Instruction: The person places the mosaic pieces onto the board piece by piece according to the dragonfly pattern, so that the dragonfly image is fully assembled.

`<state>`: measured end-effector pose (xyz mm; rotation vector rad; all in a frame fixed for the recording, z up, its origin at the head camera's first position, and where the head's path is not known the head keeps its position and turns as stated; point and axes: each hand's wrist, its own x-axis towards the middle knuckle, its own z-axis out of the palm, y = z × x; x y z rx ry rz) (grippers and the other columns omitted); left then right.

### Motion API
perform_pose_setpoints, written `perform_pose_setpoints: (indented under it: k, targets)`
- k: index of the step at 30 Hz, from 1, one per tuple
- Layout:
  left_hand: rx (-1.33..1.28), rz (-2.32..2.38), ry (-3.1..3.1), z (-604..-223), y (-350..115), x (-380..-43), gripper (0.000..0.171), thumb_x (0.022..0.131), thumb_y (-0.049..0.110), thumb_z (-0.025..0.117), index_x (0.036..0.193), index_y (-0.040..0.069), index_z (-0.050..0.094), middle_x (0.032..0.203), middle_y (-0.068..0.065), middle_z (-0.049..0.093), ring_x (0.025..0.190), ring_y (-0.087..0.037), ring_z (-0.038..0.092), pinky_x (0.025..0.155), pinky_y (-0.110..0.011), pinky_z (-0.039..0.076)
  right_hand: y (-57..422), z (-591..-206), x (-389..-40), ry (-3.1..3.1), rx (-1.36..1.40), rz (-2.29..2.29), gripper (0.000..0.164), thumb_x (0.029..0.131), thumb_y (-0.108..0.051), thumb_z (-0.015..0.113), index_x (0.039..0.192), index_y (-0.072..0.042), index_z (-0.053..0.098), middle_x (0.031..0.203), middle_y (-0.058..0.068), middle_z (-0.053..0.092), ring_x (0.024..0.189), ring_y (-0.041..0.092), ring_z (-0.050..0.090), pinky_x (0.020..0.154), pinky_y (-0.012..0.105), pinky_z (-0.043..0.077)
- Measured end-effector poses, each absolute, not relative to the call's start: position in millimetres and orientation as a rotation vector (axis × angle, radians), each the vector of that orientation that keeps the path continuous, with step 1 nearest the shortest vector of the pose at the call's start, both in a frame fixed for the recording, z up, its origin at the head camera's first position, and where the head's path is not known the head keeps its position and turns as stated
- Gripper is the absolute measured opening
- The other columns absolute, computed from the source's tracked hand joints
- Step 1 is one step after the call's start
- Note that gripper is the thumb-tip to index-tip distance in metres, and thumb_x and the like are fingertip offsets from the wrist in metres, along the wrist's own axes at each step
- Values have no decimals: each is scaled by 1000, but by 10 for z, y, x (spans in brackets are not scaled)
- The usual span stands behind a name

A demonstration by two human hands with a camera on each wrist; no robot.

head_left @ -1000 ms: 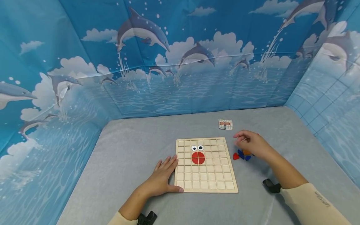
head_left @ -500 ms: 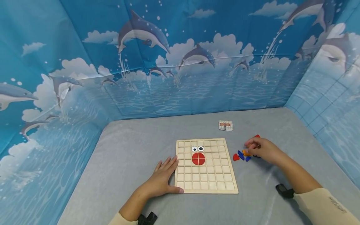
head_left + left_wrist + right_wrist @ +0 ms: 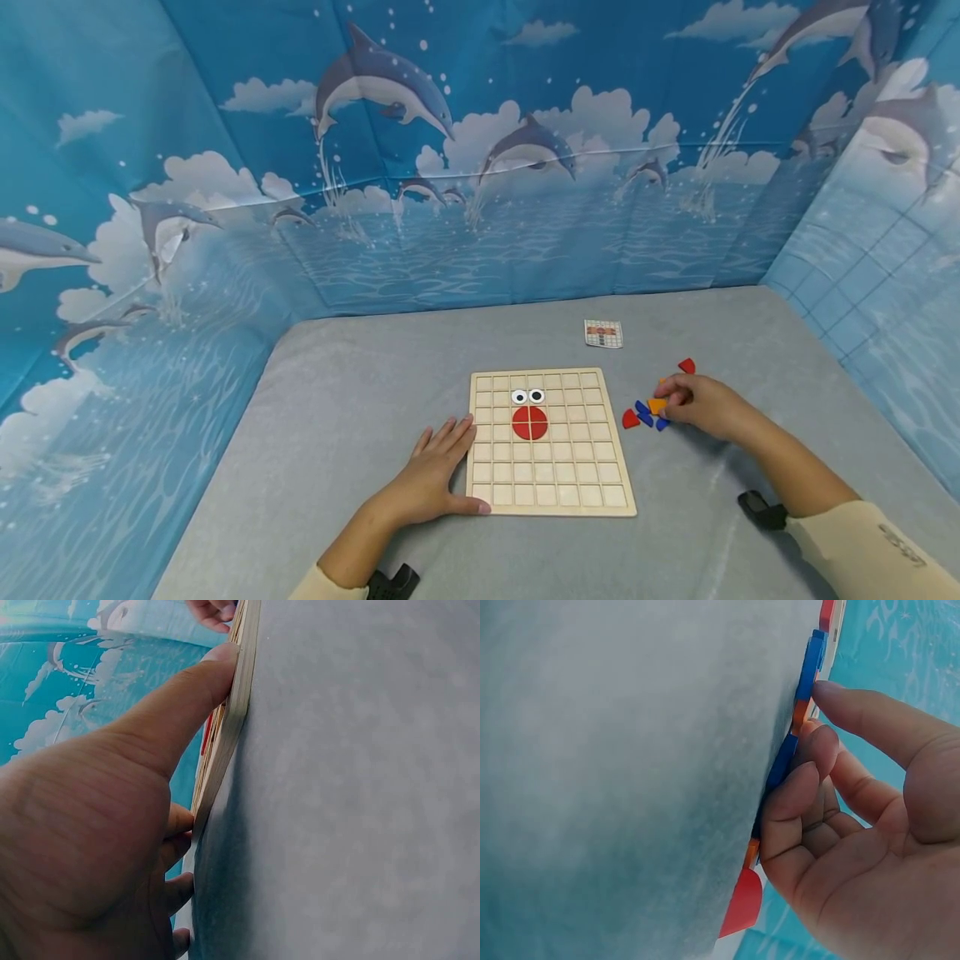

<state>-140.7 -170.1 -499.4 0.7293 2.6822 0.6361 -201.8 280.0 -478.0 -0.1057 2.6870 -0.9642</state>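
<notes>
My left hand (image 3: pixel 429 482) rests open along the left side of a wooden grid board (image 3: pixel 577 452), with the thumb at its near corner. Two eye discs (image 3: pixel 536 396) and four-part red circle quarters (image 3: pixel 522 415) sit in its cells. Right of the board, my right hand (image 3: pixel 707 404) pinches at an orange piece (image 3: pixel 657 406) among the loose pieces. In the right wrist view, thumb and forefinger lie either side of this orange piece (image 3: pixel 800 712); the other fingers curl inward. Beside them are blue pieces (image 3: pixel 643 414) and a red quarter (image 3: pixel 631 419).
Another red quarter (image 3: pixel 686 365) lies behind the right hand. A small pattern card (image 3: pixel 603 333) is on the grey cloth (image 3: pixel 375 375) beyond the board. A blue dolphin curtain (image 3: pixel 480 208) stands behind and at both sides.
My right hand has drawn back from beside the board's upper right edge, rightward and down to the loose pieces, uncovering the far red quarter. The left hand and board have stayed put.
</notes>
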Motion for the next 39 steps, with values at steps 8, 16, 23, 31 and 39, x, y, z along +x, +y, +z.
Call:
perform_pose_setpoints:
  k: [8, 16, 23, 31, 39]
  targets:
    - [737, 630, 2685, -5020, -1709, -1408, 117, 77, 67, 76, 164, 15, 17, 172, 2, 10, 160, -29, 8, 126, -61, 5, 2786, -4793, -1996, 2728, -165, -929, 23, 91, -13, 72, 110, -1, 67, 87, 5, 57, 82, 21, 52, 69, 32, 45]
    - [734, 623, 2693, -5024, -1706, -1405, 118, 77, 68, 76, 164, 15, 17, 172, 2, 11, 160, -28, 8, 126, -61, 4, 2777, -4816, -2005, 2749, -200, -901, 22, 89, -12, 73, 107, -2, 67, 84, 3, 56, 80, 19, 52, 67, 30, 43]
    - [728, 616, 2704, -5025, -1702, -1411, 118, 76, 67, 77, 163, 14, 18, 172, 2, 10, 160, -28, 9, 126, -61, 4, 2766, -4833, -1978, 2814, -235, -884, 18, 90, -18, 75, 101, -4, 69, 81, 1, 57, 77, 17, 51, 64, 27, 41]
    - [727, 619, 2702, -5010, -1703, -1410, 118, 76, 67, 77, 163, 14, 18, 172, 3, 10, 160, -28, 8, 126, -61, 4, 2712, -4772, -1980, 2876, -246, -883, 25, 91, -26, 75, 101, -4, 70, 81, -1, 60, 77, 15, 53, 62, 24, 43]
    - [732, 622, 2698, -5018, -1703, -1407, 117, 77, 67, 77, 164, 15, 18, 172, 2, 11, 160, -28, 9, 126, -61, 4, 2523, -4658, -1922, 2913, -342, -942, 27, 90, -29, 77, 108, -9, 73, 102, 6, 67, 84, 17, 59, 65, 26, 51]
